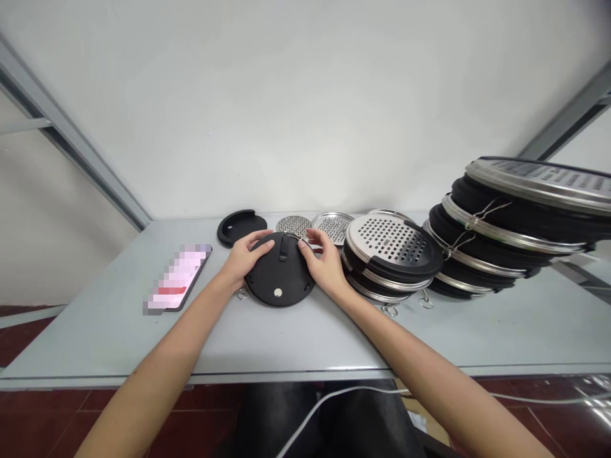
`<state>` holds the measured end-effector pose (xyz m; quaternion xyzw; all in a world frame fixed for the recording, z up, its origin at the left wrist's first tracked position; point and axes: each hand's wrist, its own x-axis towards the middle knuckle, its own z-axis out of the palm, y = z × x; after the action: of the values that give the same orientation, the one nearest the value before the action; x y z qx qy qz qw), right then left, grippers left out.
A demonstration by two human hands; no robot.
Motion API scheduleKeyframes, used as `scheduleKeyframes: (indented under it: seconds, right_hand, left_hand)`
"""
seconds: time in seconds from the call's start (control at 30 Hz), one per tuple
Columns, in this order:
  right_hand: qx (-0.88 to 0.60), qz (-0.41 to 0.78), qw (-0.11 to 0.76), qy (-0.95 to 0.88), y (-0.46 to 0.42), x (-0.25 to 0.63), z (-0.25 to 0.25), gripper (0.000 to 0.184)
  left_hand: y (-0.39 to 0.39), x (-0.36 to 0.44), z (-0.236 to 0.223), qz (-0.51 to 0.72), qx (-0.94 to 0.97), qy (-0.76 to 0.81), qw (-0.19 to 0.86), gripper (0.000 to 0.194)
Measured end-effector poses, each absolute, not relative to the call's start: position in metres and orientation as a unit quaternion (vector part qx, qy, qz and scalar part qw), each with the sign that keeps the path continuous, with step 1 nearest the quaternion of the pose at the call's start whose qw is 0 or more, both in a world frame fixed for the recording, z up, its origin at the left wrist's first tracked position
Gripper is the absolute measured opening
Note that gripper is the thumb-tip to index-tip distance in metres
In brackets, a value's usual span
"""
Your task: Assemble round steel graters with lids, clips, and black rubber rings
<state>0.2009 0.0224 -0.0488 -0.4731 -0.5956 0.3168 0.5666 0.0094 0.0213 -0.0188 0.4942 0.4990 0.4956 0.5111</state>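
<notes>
A round black plastic grater base (281,273) lies on the table in front of me, with a raised tab at its top and a small pale dot near its bottom. My left hand (245,257) is closed around its upper left edge, thumb on top. On the upper right edge, my right hand (324,257) has thumb and finger closed by a metal ring (292,236) at the tab. Whether the fingers pinch the ring itself is hard to make out. Behind the base lie two round metal grater plates, a smaller one (294,225) and a larger one (334,228).
Another black base (242,226) lies at the back left. A phone (179,280) rests on the left of the table (281,340). On the right stand a short stack of graters (391,254) and a taller, leaning stack (501,242). A white cable (344,392) crosses below the front edge.
</notes>
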Motion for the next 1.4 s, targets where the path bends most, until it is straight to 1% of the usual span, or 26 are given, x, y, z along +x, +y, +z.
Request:
scheduleKeyframes:
  seconds: [0.07, 0.1, 0.17, 0.27, 0.37, 0.43, 0.53, 0.57, 0.77, 1.07, 1.3, 1.4]
  right_hand:
    - [-0.473, 0.401, 0.539, -0.57, 0.026, 0.199, -0.054, 0.048]
    - [-0.464, 0.446, 0.526, -0.556, 0.027, 0.197, -0.056, 0.048]
    - [-0.44, 0.509, 0.512, -0.534, 0.028, 0.195, -0.058, 0.043]
    - [-0.401, 0.558, 0.516, -0.512, 0.026, 0.194, -0.055, 0.036]
    - [-0.375, 0.581, 0.534, -0.486, 0.022, 0.196, -0.049, 0.037]
    - [-0.365, 0.576, 0.546, -0.487, 0.019, 0.195, -0.046, 0.036]
    - [-0.352, 0.569, 0.551, -0.499, 0.014, 0.192, -0.043, 0.034]
    - [-0.348, 0.573, 0.549, -0.499, 0.013, 0.191, -0.043, 0.034]
    - [-0.33, 0.578, 0.569, -0.483, 0.009, 0.188, -0.044, 0.036]
    - [-0.366, 0.52, 0.583, -0.506, 0.008, 0.191, -0.041, 0.035]
    - [-0.371, 0.441, 0.612, -0.541, 0.006, 0.196, -0.033, 0.034]
    - [-0.373, 0.414, 0.61, -0.563, 0.005, 0.197, -0.029, 0.033]
  left_hand:
    - [0.024, 0.008, -0.018, 0.542, 0.466, 0.481, 0.507, 0.052]
    - [0.025, 0.007, -0.018, 0.56, 0.454, 0.475, 0.505, 0.051]
    - [0.025, 0.006, -0.017, 0.578, 0.435, 0.471, 0.504, 0.052]
    - [0.025, 0.006, -0.016, 0.585, 0.44, 0.464, 0.499, 0.053]
    - [0.025, 0.006, -0.018, 0.583, 0.473, 0.452, 0.481, 0.052]
    - [0.028, 0.005, -0.02, 0.588, 0.495, 0.463, 0.442, 0.049]
    - [0.033, 0.004, -0.025, 0.598, 0.524, 0.496, 0.349, 0.047]
    - [0.034, 0.003, -0.027, 0.597, 0.53, 0.499, 0.337, 0.047]
    - [0.035, 0.001, -0.03, 0.581, 0.548, 0.478, 0.366, 0.048]
    - [0.03, 0.004, -0.025, 0.568, 0.561, 0.454, 0.395, 0.045]
    - [0.033, 0.0, -0.024, 0.578, 0.569, 0.446, 0.38, 0.053]
    - [0.032, -0.002, -0.022, 0.56, 0.594, 0.433, 0.382, 0.049]
